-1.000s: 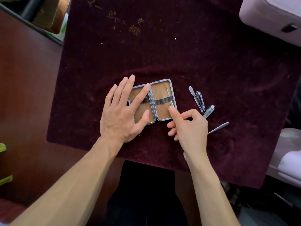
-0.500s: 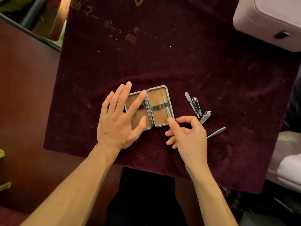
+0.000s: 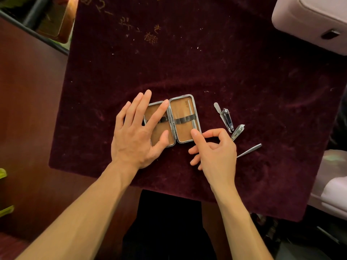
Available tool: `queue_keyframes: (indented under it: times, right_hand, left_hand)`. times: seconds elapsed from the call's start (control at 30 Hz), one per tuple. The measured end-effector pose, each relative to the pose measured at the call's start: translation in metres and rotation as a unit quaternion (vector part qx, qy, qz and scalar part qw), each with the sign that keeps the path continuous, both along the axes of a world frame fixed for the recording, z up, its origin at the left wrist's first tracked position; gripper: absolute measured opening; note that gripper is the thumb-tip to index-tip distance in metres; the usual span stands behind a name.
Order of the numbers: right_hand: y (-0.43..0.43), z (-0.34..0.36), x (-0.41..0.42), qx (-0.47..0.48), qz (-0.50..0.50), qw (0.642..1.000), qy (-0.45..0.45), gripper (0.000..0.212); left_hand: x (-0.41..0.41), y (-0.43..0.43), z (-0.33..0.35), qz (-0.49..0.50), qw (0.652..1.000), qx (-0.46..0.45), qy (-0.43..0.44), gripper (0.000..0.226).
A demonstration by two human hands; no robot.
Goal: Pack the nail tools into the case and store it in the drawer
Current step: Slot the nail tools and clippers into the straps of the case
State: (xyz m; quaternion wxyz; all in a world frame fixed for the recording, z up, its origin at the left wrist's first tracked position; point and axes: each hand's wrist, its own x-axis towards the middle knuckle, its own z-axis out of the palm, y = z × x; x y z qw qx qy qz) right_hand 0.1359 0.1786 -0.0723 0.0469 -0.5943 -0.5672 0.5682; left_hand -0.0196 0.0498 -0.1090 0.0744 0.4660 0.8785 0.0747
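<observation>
Tan-lined case [image 3: 183, 133] lies open mid-cloth [image 3: 206, 62], thin pick [image 3: 191, 114] under its right strap. Left hand [image 3: 137, 134], fingers straight, pins the left half. Right hand [image 3: 216, 151] curls at the pick's lower end; pinching or pushing, cannot tell, the thumb hides it. Risk: a slanted shove pops the pick from the strap. Clippers [image 3: 227, 119] lie loose alongside. No drawer visible.

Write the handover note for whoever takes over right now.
Left hand: flat on the left half of the case.
Right hand: thumb at the lower end of the pick; grip unclear.
Done: pick sits under the right half's strap.
To do: big clipper, small clipper and rod lie on the cloth right of the case; pack them, close it, store it. No drawer in view.
</observation>
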Motion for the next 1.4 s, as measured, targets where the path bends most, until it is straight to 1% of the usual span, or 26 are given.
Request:
queue_keyframes:
  times: [0.3, 0.87, 1.1, 1.2, 1.27, 1.33, 1.4]
  right_hand:
    - [0.001, -0.002, 0.0, 0.001, -0.003, 1.0, 0.001, 0.033]
    - [0.001, -0.003, 0.004, -0.012, -0.003, 0.999, 0.03, 0.033]
    - [0.0, 0.006, 0.006, -0.023, -0.003, 0.999, 0.043, 0.03]
    - [0.003, 0.017, 0.022, 0.021, -0.005, 0.998, 0.058, 0.025]
    - [0.014, 0.024, 0.038, 0.093, -0.032, 0.994, 0.049, 0.019]
    - [0.03, 0.026, 0.05, 0.17, -0.048, 0.984, 0.014, 0.017]
    - [0.046, 0.024, 0.053, 0.219, -0.027, 0.975, -0.028, 0.019]
  left_hand:
    - [0.0, 0.0, 0.0, 0.001, 1.0, -0.001, 0.002, 0.069]
    - [0.0, 0.0, -0.001, 0.003, 1.0, 0.006, 0.004, 0.069]
    - [0.0, -0.001, -0.001, 0.0, 1.0, 0.004, 0.008, 0.069]
    - [-0.001, 0.0, -0.002, 0.0, 1.0, 0.006, 0.007, 0.069]
    - [0.0, -0.001, -0.002, 0.001, 1.0, 0.007, 0.009, 0.069]
    - [0.0, -0.001, -0.002, 0.002, 1.0, 0.007, 0.01, 0.07]
    - [0.0, -0.001, -0.002, 0.003, 1.0, 0.006, 0.011, 0.07]
